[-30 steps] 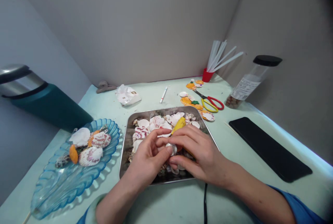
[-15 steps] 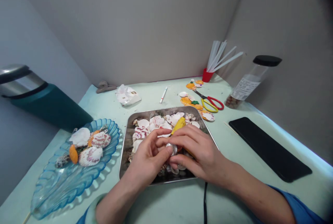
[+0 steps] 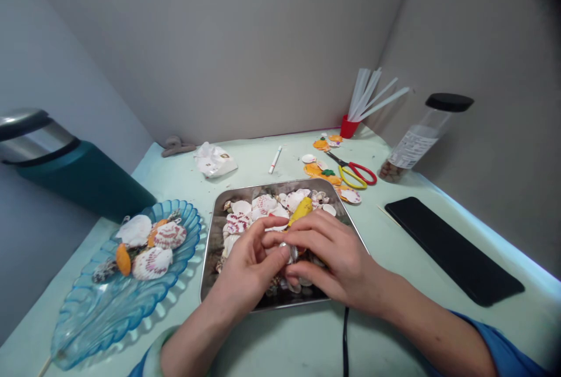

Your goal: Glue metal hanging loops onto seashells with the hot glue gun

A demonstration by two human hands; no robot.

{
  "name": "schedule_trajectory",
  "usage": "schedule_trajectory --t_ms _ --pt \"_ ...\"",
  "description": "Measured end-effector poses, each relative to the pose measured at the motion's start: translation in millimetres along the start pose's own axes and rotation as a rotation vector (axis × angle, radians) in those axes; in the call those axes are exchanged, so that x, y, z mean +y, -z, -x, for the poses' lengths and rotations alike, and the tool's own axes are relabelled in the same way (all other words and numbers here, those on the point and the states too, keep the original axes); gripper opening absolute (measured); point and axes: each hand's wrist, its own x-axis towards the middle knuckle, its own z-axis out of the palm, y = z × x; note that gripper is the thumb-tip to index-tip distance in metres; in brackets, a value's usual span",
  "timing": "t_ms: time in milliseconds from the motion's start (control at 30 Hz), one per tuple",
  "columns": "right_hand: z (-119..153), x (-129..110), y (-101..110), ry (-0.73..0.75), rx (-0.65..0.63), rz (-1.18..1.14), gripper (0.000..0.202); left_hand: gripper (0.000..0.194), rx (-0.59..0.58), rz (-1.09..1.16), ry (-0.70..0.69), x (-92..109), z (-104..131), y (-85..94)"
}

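Over the near half of a metal tray [image 3: 205,272], my left hand [image 3: 249,263] and my right hand [image 3: 335,254] meet with bent fingers. Between their fingertips they pinch a small shiny silvery-white piece [image 3: 293,252], mostly covered, so I cannot tell whether it is a shell. Many seashells [image 3: 264,204] fill the tray beneath, white ones and others with purple-red streaks. A yellow hot glue gun [image 3: 301,210] lies on them, its rear hidden under my right hand. A black cord [image 3: 345,342] comes out below the tray's near edge.
Left: a blue leaf-shaped dish [image 3: 109,318] with shells, and a green bottle [image 3: 87,175]. Behind: a plastic bag [image 3: 214,159], a marker [image 3: 275,159], scissors [image 3: 357,173], and a red cup [image 3: 349,127] of glue sticks. Right: a clear jar [image 3: 412,146] and a black slab [image 3: 456,251].
Both hands stay in the same place over the tray. The small silvery piece between the fingertips has turned slightly; nothing else has visibly moved.
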Motion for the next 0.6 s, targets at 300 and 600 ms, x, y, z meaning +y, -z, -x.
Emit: schedule_trajectory --t_ms 300,600 --pt "1.5 -0.8 -1.1 -0.045 -0.01 -0.012 0.032 0.042 0.018 -0.025 -0.008 2.9 1.3 -1.3" --pt "0.4 -1.6 -1.5 -0.054 0.014 0.032 0.028 0.041 0.058 -0.059 -0.005 2.3 -0.1 -1.3"
